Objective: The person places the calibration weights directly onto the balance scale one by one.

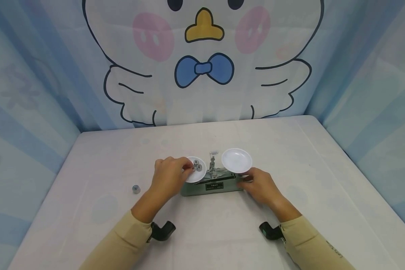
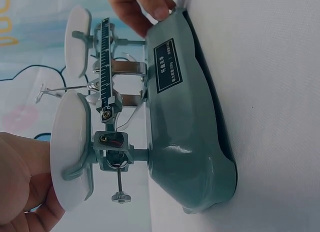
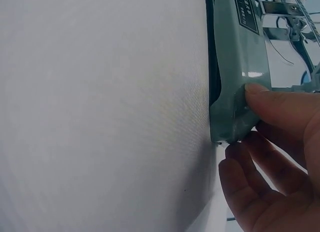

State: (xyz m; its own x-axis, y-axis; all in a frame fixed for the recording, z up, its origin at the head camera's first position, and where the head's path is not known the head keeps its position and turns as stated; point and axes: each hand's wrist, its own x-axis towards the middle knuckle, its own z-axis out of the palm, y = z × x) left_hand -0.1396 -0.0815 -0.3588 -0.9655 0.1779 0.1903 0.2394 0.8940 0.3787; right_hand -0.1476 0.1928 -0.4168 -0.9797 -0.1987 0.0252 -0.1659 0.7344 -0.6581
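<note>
A green balance scale (image 1: 219,189) stands on the table, with a white left pan (image 1: 198,177) and a white right pan (image 1: 237,160). Several small metal weights (image 1: 198,167) sit together on the left pan. Over that pan's left edge, my left hand (image 1: 170,173) pinches one weight at its fingertips, largely hidden by the fingers. The left wrist view shows this hand behind the pan (image 2: 70,152). My right hand (image 1: 259,186) grips the right end of the scale's base, thumb on the front face and fingers around the end, as the right wrist view shows.
Another metal weight (image 1: 136,189) lies on the white tablecloth (image 1: 98,161), left of the scale. Black wrist mounts (image 1: 163,230) stick out from both sleeves. A cartoon-printed curtain (image 1: 202,101) hangs behind the table, and patterned cloth walls stand at both sides.
</note>
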